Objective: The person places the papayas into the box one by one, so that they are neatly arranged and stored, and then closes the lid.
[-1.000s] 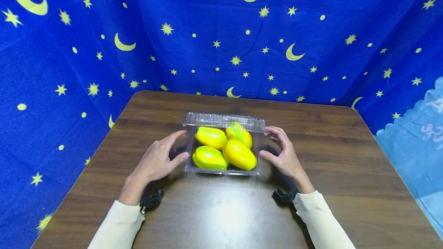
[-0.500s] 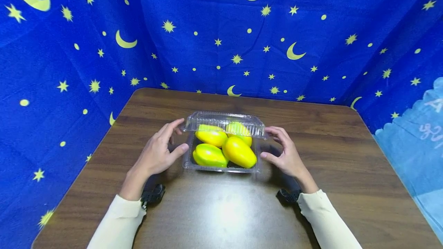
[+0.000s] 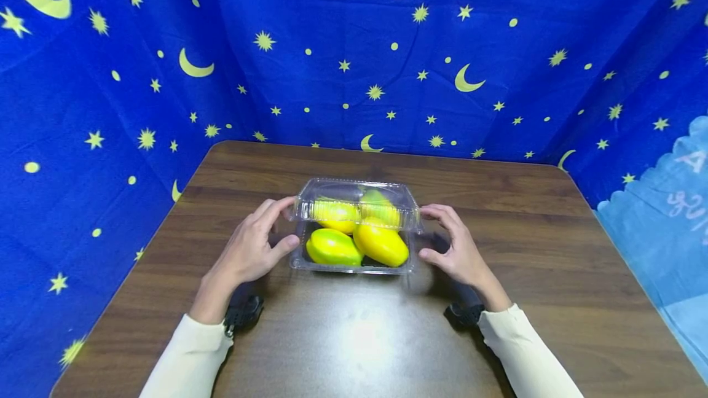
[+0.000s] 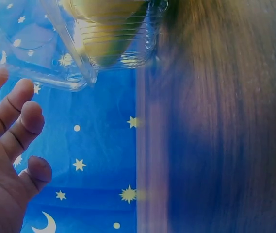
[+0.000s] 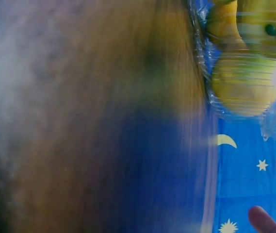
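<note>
A clear plastic clamshell box sits on the table with its hinged lid tilted partway down over the rear half. Several yellow-green fruits that look like mangoes lie inside, the back ones seen through the lid. At the lid's left edge, the index fingertip of my left hand touches the plastic, thumb beside the base. My right hand is at the opposite side, fingers at the lid's right corner and thumb near the base. The right wrist view catches only two fingertips, below the box.
The box stands on a brown wood-grain table. A blue curtain with moons and stars hangs behind and at the sides. Pale blue cloth with writing hangs at the right. A black wrist camera is strapped to the left wrist.
The lid has swung forward and down from nearly upright, now covering the rear fruits. Both hands have followed its edges, while the fruits and base have stayed in place.
</note>
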`<state>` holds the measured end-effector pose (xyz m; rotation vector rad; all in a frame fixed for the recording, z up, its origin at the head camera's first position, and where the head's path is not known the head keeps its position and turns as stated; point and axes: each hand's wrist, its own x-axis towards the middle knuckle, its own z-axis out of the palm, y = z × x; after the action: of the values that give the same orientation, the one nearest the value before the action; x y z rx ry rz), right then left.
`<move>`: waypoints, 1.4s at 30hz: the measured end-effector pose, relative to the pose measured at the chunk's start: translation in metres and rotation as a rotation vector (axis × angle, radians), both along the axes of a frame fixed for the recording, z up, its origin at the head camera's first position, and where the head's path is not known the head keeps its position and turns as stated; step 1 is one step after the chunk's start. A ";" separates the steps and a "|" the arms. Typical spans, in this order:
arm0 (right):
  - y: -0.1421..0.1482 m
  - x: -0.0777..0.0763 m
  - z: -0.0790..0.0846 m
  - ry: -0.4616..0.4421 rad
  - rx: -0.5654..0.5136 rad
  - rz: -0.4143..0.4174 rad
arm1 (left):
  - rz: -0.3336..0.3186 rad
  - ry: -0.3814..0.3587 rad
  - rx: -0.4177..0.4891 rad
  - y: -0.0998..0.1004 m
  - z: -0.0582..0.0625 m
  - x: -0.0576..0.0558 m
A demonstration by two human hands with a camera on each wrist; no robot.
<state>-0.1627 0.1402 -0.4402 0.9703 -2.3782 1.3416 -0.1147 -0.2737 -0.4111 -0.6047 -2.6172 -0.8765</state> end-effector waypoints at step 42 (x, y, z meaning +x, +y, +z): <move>-0.002 0.009 -0.003 -0.065 0.115 -0.053 | -0.039 -0.070 -0.035 -0.008 -0.012 0.006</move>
<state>-0.1533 0.1378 -0.4432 0.8987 -2.5355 1.2485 -0.1087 -0.2816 -0.4233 -0.6475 -2.6966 -0.8808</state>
